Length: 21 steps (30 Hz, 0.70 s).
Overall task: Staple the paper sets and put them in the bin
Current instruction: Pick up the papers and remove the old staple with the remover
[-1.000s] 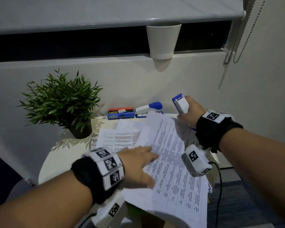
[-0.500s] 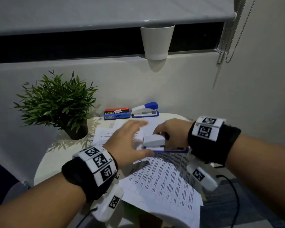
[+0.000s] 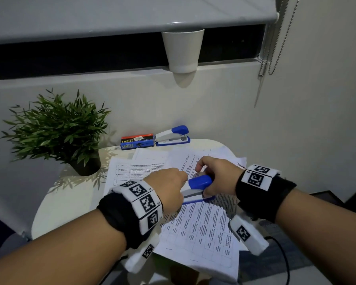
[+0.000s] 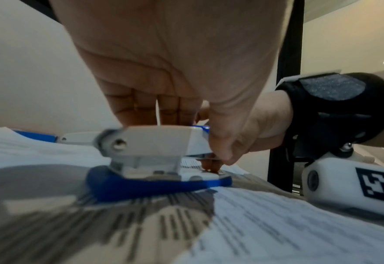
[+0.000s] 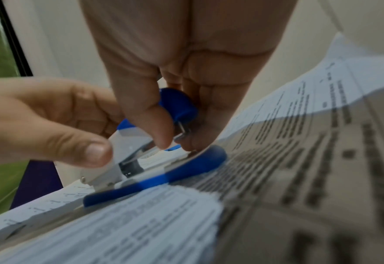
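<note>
A blue and white stapler [image 3: 198, 183] sits with its blue base on a loose pile of printed paper sheets [image 3: 197, 229] on a small round white table [image 3: 49, 208]. My right hand [image 3: 212, 177] grips the stapler's blue front end [image 5: 182, 107] between thumb and fingers. My left hand [image 3: 173, 182] holds the white rear end [image 4: 150, 142], its thumb [image 5: 91, 150] pressed against the side. The papers [image 5: 299, 160] spread over the table's near edge. Whether sheets lie inside the stapler's mouth is hidden.
A second blue and white stapler [image 3: 171, 135] and a box of staples [image 3: 137, 141] lie at the table's back edge. A potted green plant [image 3: 56, 130] stands at the left. A white cup-shaped bin [image 3: 182, 52] hangs on the wall above.
My right hand brought the stapler down from the back right onto the papers. My left hand left the sheet it pressed and took hold of the stapler's rear.
</note>
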Each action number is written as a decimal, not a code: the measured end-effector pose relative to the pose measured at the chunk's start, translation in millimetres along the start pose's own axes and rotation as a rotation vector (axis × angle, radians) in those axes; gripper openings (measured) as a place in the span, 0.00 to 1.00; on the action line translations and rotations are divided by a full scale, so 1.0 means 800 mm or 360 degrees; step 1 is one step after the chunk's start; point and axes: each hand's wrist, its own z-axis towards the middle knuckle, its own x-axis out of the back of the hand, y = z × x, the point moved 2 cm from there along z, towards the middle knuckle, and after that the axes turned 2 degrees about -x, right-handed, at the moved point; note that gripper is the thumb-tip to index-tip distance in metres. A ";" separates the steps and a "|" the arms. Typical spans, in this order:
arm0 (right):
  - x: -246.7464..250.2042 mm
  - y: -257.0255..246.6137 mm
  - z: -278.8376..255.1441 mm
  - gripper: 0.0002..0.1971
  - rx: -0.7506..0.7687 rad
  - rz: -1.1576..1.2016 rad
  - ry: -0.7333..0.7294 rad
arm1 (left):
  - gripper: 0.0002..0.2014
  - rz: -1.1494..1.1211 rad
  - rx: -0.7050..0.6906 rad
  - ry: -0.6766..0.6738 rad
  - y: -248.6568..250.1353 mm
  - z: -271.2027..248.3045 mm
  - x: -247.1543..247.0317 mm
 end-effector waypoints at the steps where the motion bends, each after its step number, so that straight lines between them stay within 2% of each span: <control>1: -0.002 0.000 0.001 0.28 0.0012 -0.0018 0.0009 | 0.15 -0.0051 -0.0028 0.0002 0.006 0.003 0.001; 4: -0.006 0.000 0.002 0.26 0.0047 -0.0056 0.0052 | 0.17 -0.0158 -0.0088 -0.0026 0.020 0.015 0.003; 14: -0.013 0.019 -0.001 0.26 -0.0069 0.0245 0.0234 | 0.15 -0.0196 0.0014 0.0022 0.016 0.024 0.005; 18: -0.018 0.025 -0.002 0.26 -0.0096 0.0420 0.0252 | 0.16 -0.0625 0.0185 0.0188 -0.006 0.015 0.012; 21: -0.017 0.025 -0.003 0.25 -0.0077 0.0421 0.0213 | 0.18 -0.0792 0.0208 0.0218 -0.015 0.007 0.015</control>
